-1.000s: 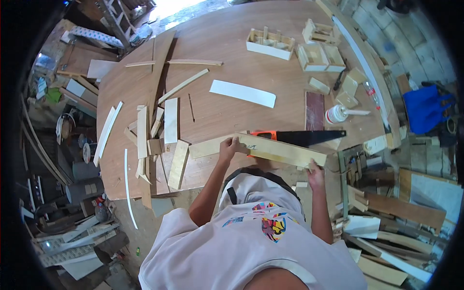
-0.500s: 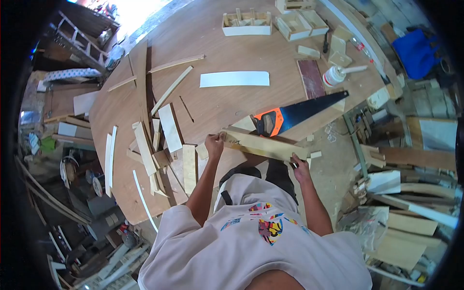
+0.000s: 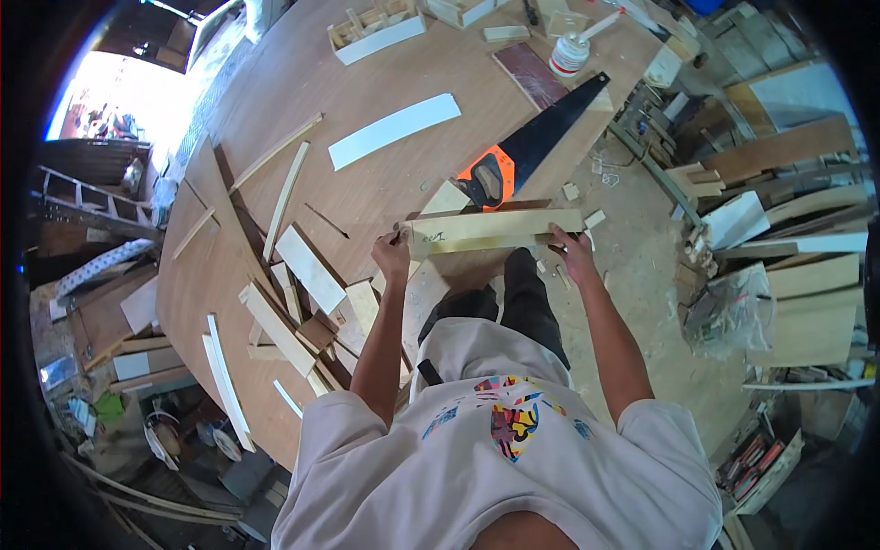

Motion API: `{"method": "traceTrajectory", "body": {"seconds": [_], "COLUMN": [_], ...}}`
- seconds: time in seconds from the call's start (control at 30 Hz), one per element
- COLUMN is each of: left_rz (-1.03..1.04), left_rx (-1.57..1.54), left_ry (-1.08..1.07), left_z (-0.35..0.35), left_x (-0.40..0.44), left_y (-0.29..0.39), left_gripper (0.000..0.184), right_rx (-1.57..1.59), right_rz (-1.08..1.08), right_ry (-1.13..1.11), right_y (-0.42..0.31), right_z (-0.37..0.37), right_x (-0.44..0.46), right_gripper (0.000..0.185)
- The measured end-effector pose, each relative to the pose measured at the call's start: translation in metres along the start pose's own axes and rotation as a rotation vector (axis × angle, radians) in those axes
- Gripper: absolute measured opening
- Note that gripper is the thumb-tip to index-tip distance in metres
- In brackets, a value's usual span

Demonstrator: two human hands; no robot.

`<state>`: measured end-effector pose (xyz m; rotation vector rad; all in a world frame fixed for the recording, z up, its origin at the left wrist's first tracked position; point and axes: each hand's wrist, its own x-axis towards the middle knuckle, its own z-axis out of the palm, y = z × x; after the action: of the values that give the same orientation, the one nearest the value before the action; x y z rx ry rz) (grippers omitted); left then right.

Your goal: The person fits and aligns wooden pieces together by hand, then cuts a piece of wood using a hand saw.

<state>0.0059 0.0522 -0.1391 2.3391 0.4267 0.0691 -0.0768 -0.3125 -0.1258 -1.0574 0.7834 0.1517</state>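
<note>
Across the worktop's near edge, both hands hold a board: left fingers clamped on one end, right fingers on the other. Its underside is hidden, and the dark marking near the left hand is too small to read. The picture's top edge cuts off a box beyond the saw.

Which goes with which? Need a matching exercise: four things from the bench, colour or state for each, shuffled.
Things
1. Saw
2. Bottle
3. Marked plank
4. Slab

Colour or state
A. Held near its ends by left hand and right hand
B. Dark red, lying flat
C. Orange-and-black handle
D. White, red on label

Pairs: 1-C, 2-D, 3-A, 4-B
</note>
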Motion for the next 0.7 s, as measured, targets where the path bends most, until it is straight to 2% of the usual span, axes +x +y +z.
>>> {"method": "traceTrajectory", "body": {"seconds": [0.03, 0.1, 0.13, 0.2, 0.23, 0.3, 0.33, 0.4, 0.53, 0.6, 0.7], "left_rz": [0.013, 0.028, 0.032, -0.052, -0.052, -0.047, -0.047, -0.038, -0.01, 0.169, 0.048], "left_rx": [-0.006, -0.002, -0.006, -0.026, -0.028, 0.003, 0.003, 0.02, -0.009, 0.068, -0.007], "left_ry": [-0.005, 0.005, 0.002, -0.03, -0.032, -0.013, -0.011, 0.04, 0.038, 0.071, 0.058], "left_z": [0.001, 0.003, 0.002, -0.002, -0.002, -0.002, -0.001, 0.001, 0.008, 0.011, 0.011], "left_x": [0.003, 0.006, 0.006, 0.003, 0.002, 0.0, 0.0, 0.0, 0.004, 0.006, 0.007], "left_y": [-0.004, -0.004, -0.001, 0.007, 0.011, 0.013, 0.013, 0.012, 0.008, 0.007, 0.009], "left_gripper": [0.023, 0.025, 0.025, 0.025, 0.025, 0.025, 0.025, 0.022, 0.019, 0.015, 0.014], "right_rx": [0.006, -0.377, -0.377, -0.993, -0.995, -1.46, -1.46, -1.661, -1.72, -1.701, -1.781], "right_rz": [-0.012, -0.369, -0.373, -0.999, -0.999, -0.908, -0.909, -0.886, -0.915, -0.939, -0.833], "right_ry": [0.008, 0.431, 0.437, 0.294, 0.296, -0.017, -0.018, -0.201, -0.275, -0.361, -0.44], "right_y": [0.002, 0.003, -0.002, -0.017, -0.023, -0.028, -0.029, -0.031, -0.029, -0.03, -0.04], "right_z": [0.003, 0.013, 0.012, 0.007, 0.009, 0.018, 0.024, 0.036, 0.054, 0.063, 0.071], "right_x": [0.001, 0.002, 0.0, -0.007, -0.011, -0.017, -0.017, -0.013, 0.001, 0.007, 0.013], "right_gripper": [0.044, 0.051, 0.051, 0.059, 0.059, 0.057, 0.057, 0.055, 0.054, 0.053, 0.049]}}
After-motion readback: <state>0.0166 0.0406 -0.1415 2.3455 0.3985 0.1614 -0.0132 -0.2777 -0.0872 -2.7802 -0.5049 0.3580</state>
